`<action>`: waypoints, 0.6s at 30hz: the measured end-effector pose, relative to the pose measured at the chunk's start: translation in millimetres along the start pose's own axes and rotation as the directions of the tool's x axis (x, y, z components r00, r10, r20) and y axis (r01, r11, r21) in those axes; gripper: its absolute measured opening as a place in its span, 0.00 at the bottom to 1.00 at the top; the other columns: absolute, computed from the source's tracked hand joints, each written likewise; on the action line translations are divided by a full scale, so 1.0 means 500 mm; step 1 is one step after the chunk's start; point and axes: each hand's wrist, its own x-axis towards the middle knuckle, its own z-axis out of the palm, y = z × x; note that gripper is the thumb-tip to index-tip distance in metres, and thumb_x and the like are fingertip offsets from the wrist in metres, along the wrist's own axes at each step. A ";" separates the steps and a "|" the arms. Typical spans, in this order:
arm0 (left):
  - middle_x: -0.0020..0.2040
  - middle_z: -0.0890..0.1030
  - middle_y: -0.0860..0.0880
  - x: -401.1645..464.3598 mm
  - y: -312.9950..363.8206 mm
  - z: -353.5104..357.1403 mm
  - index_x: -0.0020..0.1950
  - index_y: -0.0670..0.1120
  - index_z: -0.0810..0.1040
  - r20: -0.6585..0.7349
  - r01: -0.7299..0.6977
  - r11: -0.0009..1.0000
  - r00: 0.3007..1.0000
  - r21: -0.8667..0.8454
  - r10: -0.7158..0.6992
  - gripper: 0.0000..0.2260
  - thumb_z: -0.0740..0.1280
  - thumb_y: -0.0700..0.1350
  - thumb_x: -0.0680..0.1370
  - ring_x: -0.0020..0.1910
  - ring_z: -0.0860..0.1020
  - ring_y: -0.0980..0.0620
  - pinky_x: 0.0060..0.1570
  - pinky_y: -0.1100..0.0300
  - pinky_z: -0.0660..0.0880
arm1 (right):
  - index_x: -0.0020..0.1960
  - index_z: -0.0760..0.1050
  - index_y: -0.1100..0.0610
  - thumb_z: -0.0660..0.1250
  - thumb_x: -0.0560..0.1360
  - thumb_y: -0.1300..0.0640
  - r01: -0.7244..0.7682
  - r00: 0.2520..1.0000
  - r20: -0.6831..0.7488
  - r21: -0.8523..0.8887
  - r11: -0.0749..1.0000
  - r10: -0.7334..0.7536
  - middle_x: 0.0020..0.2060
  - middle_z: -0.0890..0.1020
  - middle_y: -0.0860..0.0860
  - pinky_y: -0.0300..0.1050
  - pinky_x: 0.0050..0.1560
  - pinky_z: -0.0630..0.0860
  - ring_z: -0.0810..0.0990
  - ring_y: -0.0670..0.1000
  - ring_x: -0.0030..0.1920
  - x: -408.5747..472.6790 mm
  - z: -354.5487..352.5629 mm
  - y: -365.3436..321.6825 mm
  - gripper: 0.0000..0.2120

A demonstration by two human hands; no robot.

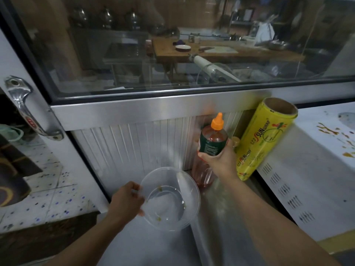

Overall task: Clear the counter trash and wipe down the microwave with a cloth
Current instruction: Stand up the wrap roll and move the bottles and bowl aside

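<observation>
Clearing underway: left hand (126, 198) pinches clear plastic bowl (169, 198); right hand (221, 160) grips sauce bottle (213, 137); stained microwave (315, 166) unwiped.

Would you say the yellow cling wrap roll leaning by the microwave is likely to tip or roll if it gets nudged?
Probably yes. The cling wrap roll stands tilted against the microwave, so a nudge could topple it. Being cylindrical, it would likely roll on the steel counter. Its smooth film looks somewhat slippery.
</observation>
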 end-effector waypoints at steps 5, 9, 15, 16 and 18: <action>0.39 0.80 0.47 -0.006 0.011 0.024 0.45 0.46 0.74 0.004 0.003 1.000 1.000 0.015 -0.003 0.06 0.67 0.35 0.74 0.26 0.81 0.50 0.22 0.66 0.68 | 0.62 0.65 0.56 0.82 0.58 0.54 -0.003 0.999 0.047 0.002 1.000 0.003 0.57 0.78 0.53 0.45 0.54 0.76 0.78 0.53 0.56 0.003 -0.011 0.009 0.39; 0.39 0.80 0.46 -0.015 0.024 0.041 0.43 0.46 0.74 0.017 0.015 1.000 1.000 0.009 -0.015 0.07 0.67 0.34 0.74 0.25 0.80 0.50 0.20 0.67 0.67 | 0.69 0.61 0.54 0.82 0.58 0.52 -0.020 0.996 0.083 0.000 1.000 0.019 0.62 0.75 0.50 0.48 0.59 0.75 0.75 0.51 0.60 -0.006 -0.043 -0.002 0.46; 0.39 0.79 0.47 -0.039 0.062 0.098 0.46 0.46 0.74 0.122 -0.039 0.997 0.992 0.071 0.030 0.05 0.65 0.37 0.76 0.31 0.80 0.51 0.26 0.64 0.70 | 0.72 0.59 0.56 0.77 0.65 0.53 -0.043 0.998 0.048 -0.045 0.998 0.046 0.66 0.72 0.51 0.40 0.59 0.67 0.72 0.49 0.64 -0.068 -0.122 -0.003 0.42; 0.40 0.79 0.47 -0.041 0.065 0.111 0.47 0.46 0.74 0.139 -0.047 0.996 0.990 0.076 0.036 0.04 0.65 0.37 0.76 0.32 0.80 0.51 0.27 0.64 0.71 | 0.72 0.58 0.56 0.77 0.66 0.54 -0.058 0.998 0.036 -0.055 0.997 0.060 0.66 0.72 0.52 0.39 0.58 0.66 0.72 0.50 0.63 -0.079 -0.132 0.003 0.41; 0.40 0.80 0.47 -0.038 0.067 0.136 0.48 0.45 0.75 0.168 -0.056 0.996 0.985 0.069 0.043 0.04 0.65 0.37 0.76 0.32 0.81 0.51 0.29 0.62 0.74 | 0.73 0.58 0.56 0.76 0.68 0.54 -0.090 0.996 0.009 -0.072 0.993 0.090 0.66 0.72 0.52 0.38 0.56 0.66 0.73 0.48 0.60 -0.099 -0.152 0.015 0.40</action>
